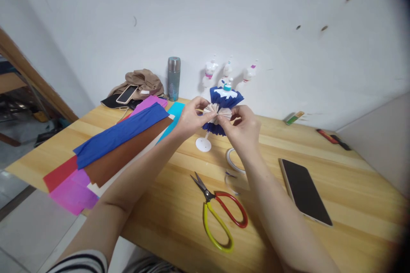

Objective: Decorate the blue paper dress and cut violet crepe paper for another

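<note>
A pleated cream paper bow (pixel 210 110) is pinched at its middle between my two hands. My left hand (pixel 191 117) closes on its left fan, and my right hand (pixel 246 127) grips near the centre and the right fan. Right behind the bow stands a small figure dressed in ruffled blue crepe paper (pixel 226 99), with a white collar and a teal neck band. Its white round base (pixel 203 144) shows below. Whether the bow touches the figure, I cannot tell. Scissors (pixel 209 196) with one red and one yellow handle lie open on the table below my hands.
Coloured crepe paper sheets (pixel 123 133) are stacked at left. Behind them are a brown cloth bag (pixel 145 83), a phone (pixel 127 94) and a thermos (pixel 174 79). White figures (pixel 209 70) stand by the wall. A tape roll (pixel 229 161) and a large phone (pixel 306 192) lie at right.
</note>
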`<state>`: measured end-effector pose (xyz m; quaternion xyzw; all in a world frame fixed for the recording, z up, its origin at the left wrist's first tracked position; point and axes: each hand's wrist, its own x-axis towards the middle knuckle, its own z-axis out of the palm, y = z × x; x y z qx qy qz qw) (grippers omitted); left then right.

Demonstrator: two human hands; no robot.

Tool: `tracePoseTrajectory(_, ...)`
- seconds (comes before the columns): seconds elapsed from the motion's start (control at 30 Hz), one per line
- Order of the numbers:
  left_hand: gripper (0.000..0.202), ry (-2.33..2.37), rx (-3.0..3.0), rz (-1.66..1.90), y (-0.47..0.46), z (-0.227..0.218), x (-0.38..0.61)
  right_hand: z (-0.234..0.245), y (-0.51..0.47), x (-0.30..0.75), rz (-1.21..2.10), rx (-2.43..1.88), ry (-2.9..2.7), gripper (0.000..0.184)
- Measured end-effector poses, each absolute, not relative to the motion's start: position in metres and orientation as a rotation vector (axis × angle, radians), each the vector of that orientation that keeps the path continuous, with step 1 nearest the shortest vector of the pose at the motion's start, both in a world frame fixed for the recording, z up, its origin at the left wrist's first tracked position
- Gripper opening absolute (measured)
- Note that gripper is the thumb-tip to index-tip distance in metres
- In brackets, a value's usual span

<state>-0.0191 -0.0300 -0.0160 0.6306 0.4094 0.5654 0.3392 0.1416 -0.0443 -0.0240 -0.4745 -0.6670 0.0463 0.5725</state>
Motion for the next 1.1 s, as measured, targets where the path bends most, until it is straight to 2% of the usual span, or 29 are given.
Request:
tracePoseTrajectory(0.2, 0.034, 1.02, 1.637, 1.446, -0.033, -0.014, -0.018, -0.022, -0.047, 0.145, 0.165, -1.162, -1.553, 0.025)
tracePoseTrajectory(0.37, 0.038, 1.015, 1.641, 1.419, -0.032, -0.015, -0.018, -0.023, -0.047, 0.145, 0.19, -1.132, -1.567, 0.024)
tracePoseTrajectory(0.67, 0.027, 0.966, 1.674, 1.363, -0.029, -0.015, -0.024, -0.028, -0.042, 0.144, 0.298, -1.053, -1.511, 0.028)
tracePoseTrajectory(0.9, 0.033, 0.934, 1.573, 1.322, -0.031, -0.013, -0.025, -0.032, -0.037, 0.146, 0.366, -1.033, -1.523, 0.037)
tracePoseTrajectory(1.1, 0.035, 0.94, 1.656, 1.358, -0.025, -0.019, -0.027, -0.034, -0.033, 0.15, 0.413, -1.019, -1.597, 0.028)
